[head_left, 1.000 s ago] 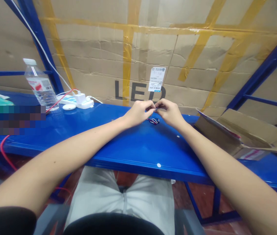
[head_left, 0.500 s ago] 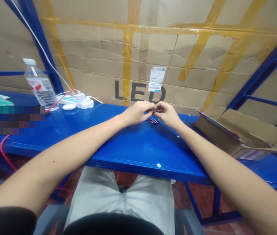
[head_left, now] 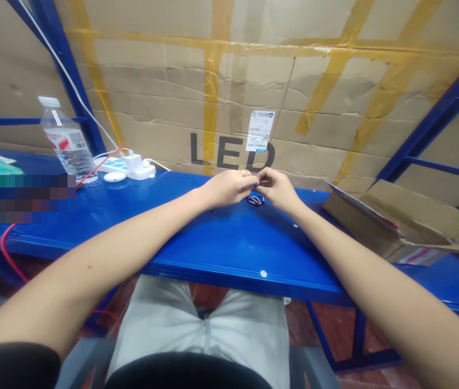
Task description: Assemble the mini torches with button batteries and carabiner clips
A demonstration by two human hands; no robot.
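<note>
My left hand [head_left: 229,187] and my right hand [head_left: 277,186] meet fingertip to fingertip above the far part of the blue table [head_left: 229,243]. Both are closed in a pinch. Whatever lies between the fingertips is too small and covered to name. A ring shows on a finger of my left hand. Just below the hands, a small looped bundle in dark, red and white [head_left: 256,200] lies on the tabletop; it looks like short wire or small clips, but I cannot tell which. A tiny dark speck [head_left: 211,209] sits by my left wrist.
At the left stand a water bottle [head_left: 65,140], a white power strip [head_left: 142,172] with plugs, and a round white object [head_left: 114,177]. A red cable [head_left: 8,248] hangs over the edge. An open cardboard box [head_left: 391,221] lies at the right. A large taped carton [head_left: 152,97] rises behind.
My left hand has turned slightly, so its ring shows more and its fingers lie closer together. My right hand stays almost in place. The small bundle has not moved.
</note>
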